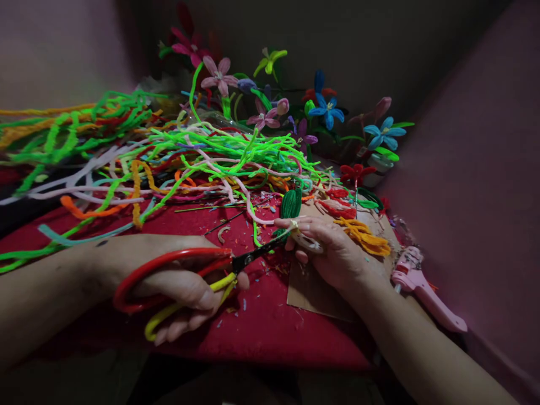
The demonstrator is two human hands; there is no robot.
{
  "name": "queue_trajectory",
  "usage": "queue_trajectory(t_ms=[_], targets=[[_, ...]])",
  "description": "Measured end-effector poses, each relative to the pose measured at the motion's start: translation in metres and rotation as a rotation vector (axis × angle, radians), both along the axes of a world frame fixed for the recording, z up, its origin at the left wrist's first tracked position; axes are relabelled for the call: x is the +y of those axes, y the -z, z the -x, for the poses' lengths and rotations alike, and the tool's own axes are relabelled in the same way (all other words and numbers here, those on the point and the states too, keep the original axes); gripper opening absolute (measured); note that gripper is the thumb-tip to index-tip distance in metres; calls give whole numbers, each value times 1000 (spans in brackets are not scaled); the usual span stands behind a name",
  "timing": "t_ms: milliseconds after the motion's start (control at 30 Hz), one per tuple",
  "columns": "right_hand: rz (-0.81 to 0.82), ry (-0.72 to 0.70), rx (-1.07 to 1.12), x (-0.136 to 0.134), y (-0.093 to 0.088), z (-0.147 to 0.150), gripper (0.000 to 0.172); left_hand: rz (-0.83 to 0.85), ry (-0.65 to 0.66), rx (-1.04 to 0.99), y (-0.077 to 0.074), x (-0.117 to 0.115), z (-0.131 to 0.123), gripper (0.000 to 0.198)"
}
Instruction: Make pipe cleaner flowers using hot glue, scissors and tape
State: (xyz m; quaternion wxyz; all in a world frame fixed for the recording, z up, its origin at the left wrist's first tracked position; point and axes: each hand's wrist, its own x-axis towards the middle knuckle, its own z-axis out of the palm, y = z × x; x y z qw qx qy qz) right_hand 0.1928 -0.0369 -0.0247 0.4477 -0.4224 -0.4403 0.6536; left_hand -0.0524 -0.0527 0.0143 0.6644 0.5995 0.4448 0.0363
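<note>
Scissors [241, 262] (handles red and yellow, blades dark) are gripped in my left hand [188, 288]; my right hand [335, 247] pinches a whitish piece [310, 243].

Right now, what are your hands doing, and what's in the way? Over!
Left hand gripping scissors. Right hand holding something white, blades pointing its way. Fuzzy stems heaped beyond, glue gun off right.

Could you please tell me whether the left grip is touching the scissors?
Touching. The head view shows it: the left grip holds the scissors by the red and yellow handles, directly against the skin.
</note>
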Motion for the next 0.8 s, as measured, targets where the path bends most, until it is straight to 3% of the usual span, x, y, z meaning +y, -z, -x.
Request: queue_trajectory(t_ms=[67,133,267,367,500,600,667,800], targets=[[-3,-11,-13,0,0,0,24,211,8,-28,1,3,1,30],[6,-7,-8,-1,0,1,19,268,0,-38,1,5,2,33],[69,-35,105,-1,-1,1,16,219,50,-30,0,8,4,30],[154,-123,221,-1,-4,0,16,233,167,18,0,12,5,31],[202,-176,260,0,-5,-1,15,211,300,35,1,19,4,13],[227,-179,278,1,-5,-2,16,198,369,43,1,19,5,18],[249,-175,274,1,-5,-3,17,204,370,43,2,17,7,20],[262,-148,256,1,-7,-4,16,161,234,80,3,10,13,21]])
